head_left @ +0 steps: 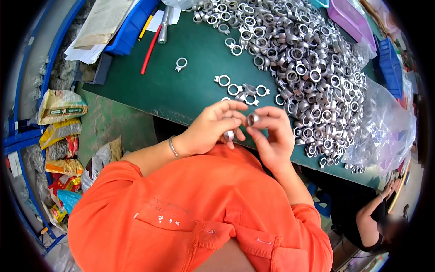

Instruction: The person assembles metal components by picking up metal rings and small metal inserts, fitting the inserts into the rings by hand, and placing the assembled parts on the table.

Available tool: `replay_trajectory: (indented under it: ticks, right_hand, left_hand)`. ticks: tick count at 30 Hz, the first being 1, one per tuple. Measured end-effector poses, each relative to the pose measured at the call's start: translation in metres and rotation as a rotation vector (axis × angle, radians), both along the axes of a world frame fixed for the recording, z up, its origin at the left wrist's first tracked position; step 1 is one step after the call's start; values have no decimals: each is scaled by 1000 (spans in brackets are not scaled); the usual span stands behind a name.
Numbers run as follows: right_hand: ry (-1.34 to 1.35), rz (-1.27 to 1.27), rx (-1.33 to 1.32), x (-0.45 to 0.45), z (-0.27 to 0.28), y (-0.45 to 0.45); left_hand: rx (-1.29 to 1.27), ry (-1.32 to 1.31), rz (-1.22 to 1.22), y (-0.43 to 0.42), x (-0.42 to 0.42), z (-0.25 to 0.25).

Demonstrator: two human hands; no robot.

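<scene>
My left hand (pixel 216 125) is closed around a metal ring (pixel 229 135), held low between its fingers near the table's front edge. Just to the right, my right hand (pixel 273 136) pinches another metal ring (pixel 253 119) between thumb and fingers. The fingertips of both hands are close together. Beyond them, several loose rings lie on the green table (pixel 199 77), among them one ring (pixel 222 80) and another (pixel 262 90). A single ring (pixel 181 64) lies apart, farther left. A large heap of rings (pixel 312 68) covers the table's right side.
A blue bin (pixel 136 27), a red pen (pixel 151 50), a yellow pencil (pixel 145 28) and a metal tool (pixel 165 25) are at the back left. Plastic sheeting (pixel 385 122) and a pink basket (pixel 351 22) border the heap. Another person (pixel 369 222) is at the lower right.
</scene>
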State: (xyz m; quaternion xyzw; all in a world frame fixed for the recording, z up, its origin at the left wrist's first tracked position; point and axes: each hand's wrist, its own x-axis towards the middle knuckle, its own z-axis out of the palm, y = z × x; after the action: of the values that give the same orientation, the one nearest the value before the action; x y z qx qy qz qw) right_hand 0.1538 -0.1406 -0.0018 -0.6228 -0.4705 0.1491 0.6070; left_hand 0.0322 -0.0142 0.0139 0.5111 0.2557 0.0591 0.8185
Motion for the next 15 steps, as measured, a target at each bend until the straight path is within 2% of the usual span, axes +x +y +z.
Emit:
replay_trajectory:
  ticks: [1,2,4,5,6,8,12,14,15]
  right_hand:
    - [-125,145,41,5,7,4]
    - [-57,197,-14,1,17,5]
    - [-252,179,2,9,11,12]
    - [-295,84,-4,13,5,18]
    - [-403,-61,-50,16,-2,26]
    - [-550,-154,-266,25,-5,40]
    - [-648,-134,-304,33,-13,44]
    - [-112,19,-320,27,-4,34]
    - [311,47,-270,20,-10,33]
  left_hand:
    - [-321,-3,16,3,-1,-4]
    - [-644,-6,31,5,-2,-9]
    - [-647,26,-8,7,-6,-16]
    - [-580,55,-10,6,-6,-17]
    - [-513,86,-11,5,-6,-18]
    - [-463,85,-6,4,-6,-16]
    - [-285,64,26,5,-8,-9]
    - [-233,64,46,8,-9,-10]
    - [-185,66,59,9,-10,-12]
